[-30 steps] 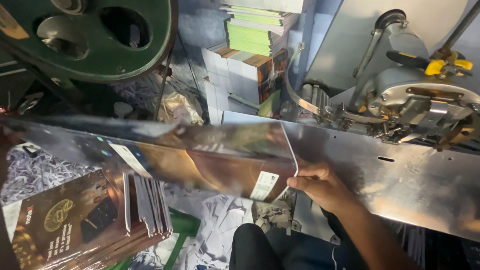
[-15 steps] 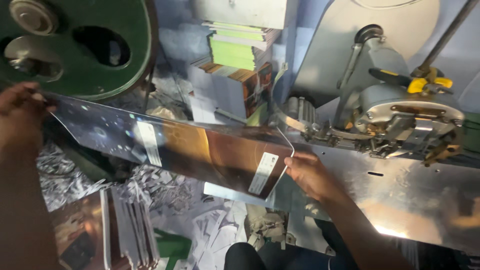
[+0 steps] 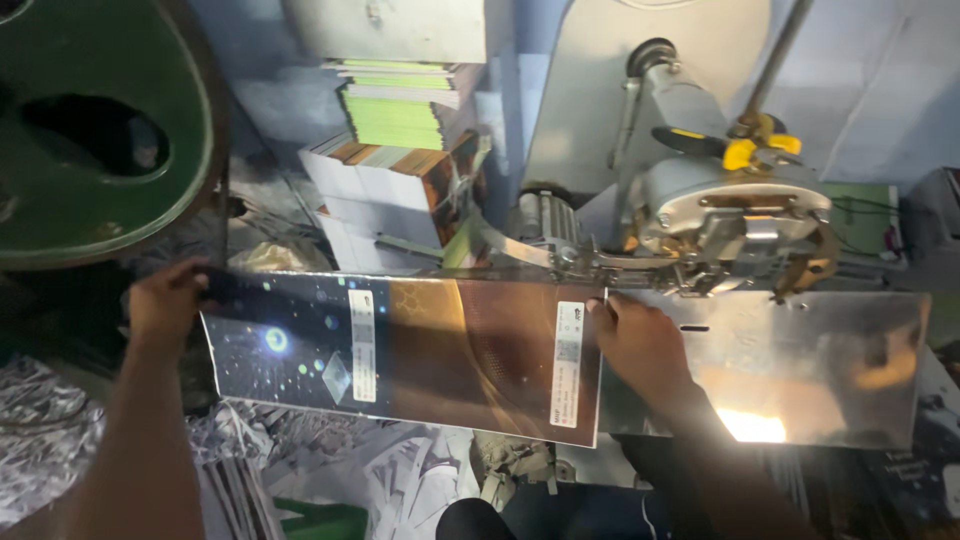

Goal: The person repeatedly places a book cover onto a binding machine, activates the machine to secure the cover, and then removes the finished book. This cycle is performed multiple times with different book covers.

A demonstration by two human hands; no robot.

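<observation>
I hold a long glossy printed card sheet (image 3: 420,350), dark with brown and starry blue print and two white label strips, flat and level in front of me. My left hand (image 3: 170,305) grips its left end. My right hand (image 3: 640,345) presses on its right end, where the sheet meets the shiny metal table (image 3: 800,370) of a grey machine (image 3: 720,215). My right fingertips sit just below the machine's head.
A large green flywheel (image 3: 90,150) fills the upper left. Stacks of green and brown printed cards (image 3: 395,150) stand behind the sheet. Yellow-handled pliers (image 3: 735,148) lie on the machine. Paper trimmings (image 3: 380,480) cover the floor below.
The sheet has swung from tilted to level and moved right toward the machine. My left hand came down and right with its end. The view shifted right.
</observation>
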